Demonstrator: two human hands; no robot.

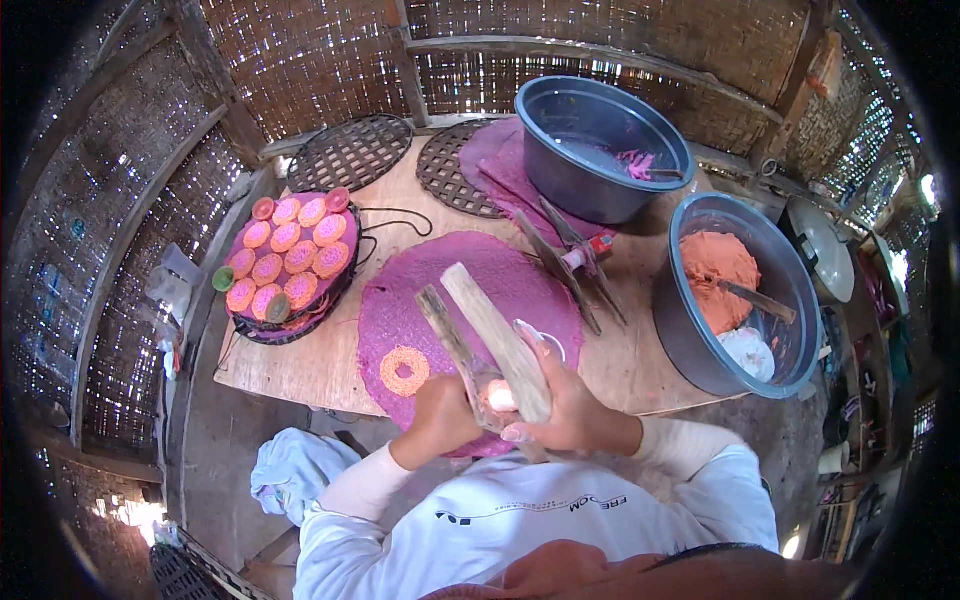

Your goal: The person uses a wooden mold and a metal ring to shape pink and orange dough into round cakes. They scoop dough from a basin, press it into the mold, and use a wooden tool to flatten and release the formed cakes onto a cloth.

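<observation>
Both of my hands are closed around a two-armed wooden press (497,335) in front of my body. One arm is pale and thick, the other darker and thinner, and something whitish sits between them low down. My left hand (440,414) grips the darker side, and my right hand (572,405) is wrapped about the pale one. Beneath lies a round purple sheet (455,270). On it, just beyond my left hand, rests a ring of orange dough strands (404,371). A white curved rim (553,338) shows partly behind my right hand.
At the left, a round tray (300,327) bears several orange-and-pink rings and coloured discs. A second wooden press (575,262) lies right of the sheet. One dark tub (605,205) stands behind; another (672,340) holds orange dough (718,270) and a stick. Woven racks (350,152) lie at the back.
</observation>
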